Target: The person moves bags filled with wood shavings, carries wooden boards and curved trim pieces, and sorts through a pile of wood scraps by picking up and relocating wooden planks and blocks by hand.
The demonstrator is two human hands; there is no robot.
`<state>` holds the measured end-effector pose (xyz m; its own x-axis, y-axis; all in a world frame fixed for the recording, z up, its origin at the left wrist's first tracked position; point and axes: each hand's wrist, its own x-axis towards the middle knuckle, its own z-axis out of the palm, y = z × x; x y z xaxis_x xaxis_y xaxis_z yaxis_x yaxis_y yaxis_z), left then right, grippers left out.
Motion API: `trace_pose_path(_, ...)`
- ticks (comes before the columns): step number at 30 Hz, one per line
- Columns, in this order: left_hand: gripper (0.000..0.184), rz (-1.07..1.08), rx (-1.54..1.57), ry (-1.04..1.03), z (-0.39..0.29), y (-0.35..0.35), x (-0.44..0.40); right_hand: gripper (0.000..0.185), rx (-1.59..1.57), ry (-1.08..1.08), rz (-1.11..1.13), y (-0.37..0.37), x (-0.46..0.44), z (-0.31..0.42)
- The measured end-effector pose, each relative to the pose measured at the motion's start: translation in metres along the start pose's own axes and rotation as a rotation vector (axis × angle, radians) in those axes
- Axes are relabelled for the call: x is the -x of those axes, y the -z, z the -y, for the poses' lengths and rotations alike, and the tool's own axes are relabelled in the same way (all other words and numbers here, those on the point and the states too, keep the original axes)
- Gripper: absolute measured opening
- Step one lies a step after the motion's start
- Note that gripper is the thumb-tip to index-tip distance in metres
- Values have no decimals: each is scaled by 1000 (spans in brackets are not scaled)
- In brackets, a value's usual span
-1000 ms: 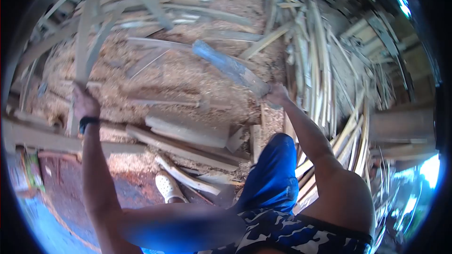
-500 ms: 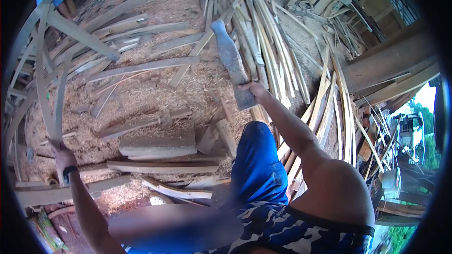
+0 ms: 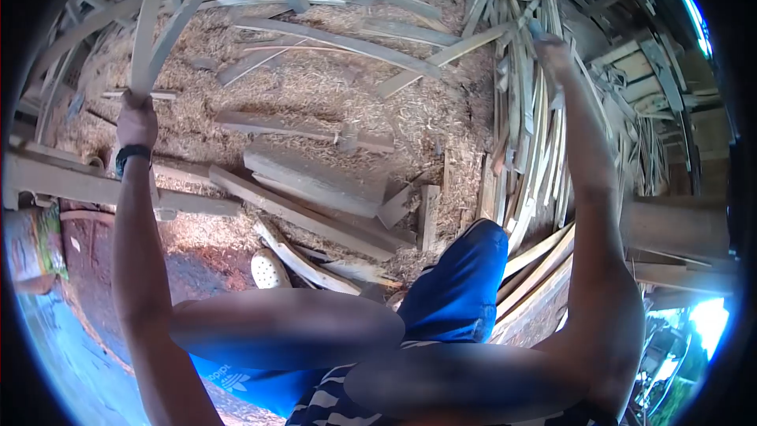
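My left hand [image 3: 137, 122], with a dark band at the wrist, is closed around the lower end of wooden slats [image 3: 143, 51] that meet in a narrow V. The slats rise toward the top edge of the view. My right arm reaches far forward, and my right hand [image 3: 553, 54] is over the long pile of thin wood strips [image 3: 523, 122]. Its fingers are blurred. A small bluish-grey piece [image 3: 536, 29] shows at the fingertips; whether the hand grips it cannot be made out.
Shavings [image 3: 371, 122] cover the ground. A thick plank [image 3: 315, 181] and a long board [image 3: 303, 213] lie before my knees. A pale clog [image 3: 270, 268] is near them. A horizontal beam [image 3: 71, 177] runs at left. Stacked timber stands at the right.
My right hand has swung forward and right; the shaped grey board it held is no longer plainly visible. My left hand stays on the slats. The view has turned and shifted.
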<state>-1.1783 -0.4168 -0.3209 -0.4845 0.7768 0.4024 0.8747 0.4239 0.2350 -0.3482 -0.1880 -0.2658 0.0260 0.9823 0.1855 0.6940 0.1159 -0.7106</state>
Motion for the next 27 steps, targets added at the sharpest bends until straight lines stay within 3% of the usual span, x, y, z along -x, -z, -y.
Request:
trace_pose_path(2, 47, -20, -44, -30, 0, 6, 2, 24, 228, 57, 242, -75, 3, 23)
trace_pose_path(3, 48, 20, -112, -15, 6, 3, -2, 32, 601, 389, 352, -128, -6, -1)
trace_pose_path(4, 49, 52, -115, -7, 3, 9, 1, 42, 808, 165, 501, -168, 25, 46)
trace_pose_path(6, 51, 110, -133, 24, -20, 28, 12, 52, 835, 271, 642, -249, 24, 13)
trace_pose_path(8, 49, 5, -135, -36, 0, 7, 4, 57, 891, 222, 600, -303, 20, 8)
trace_pose_path(9, 47, -60, 17, -105, 1, 9, 5, 60, 920, 193, 590, -328, 20, 3)
trace_pose_path(13, 39, -41, 128, -105, 5, 9, 4, 55, 1017, 359, 283, -398, -2, 2)
trace_pose_path(14, 38, -31, 117, -96, 4, 9, 5, 49, 887, 193, 416, -397, 4, 48)
trace_pose_path(16, 40, -23, 73, 1, -9, 18, 10, 60, 851, 412, 655, -436, -3, 61)
trace_pose_path(18, 42, -13, 65, 24, -9, 18, 10, 67, 470, 543, 656, -469, 26, 75)
trace_pose_path(20, 44, -8, 104, 10, -8, 17, 10, 73, 618, 559, 520, -514, 45, 68)
trace_pose_path(22, 45, -15, 128, -5, -7, 18, 8, 79, 807, 409, 480, -535, 64, 92)
trace_pose_path(26, 43, 14, 114, 15, -12, 23, 12, 76, 734, 332, 576, -534, 81, 115)
trace_pose_path(27, 43, 7, 103, 13, -11, 22, 11, 69, 898, 529, 803, -533, 74, 113)
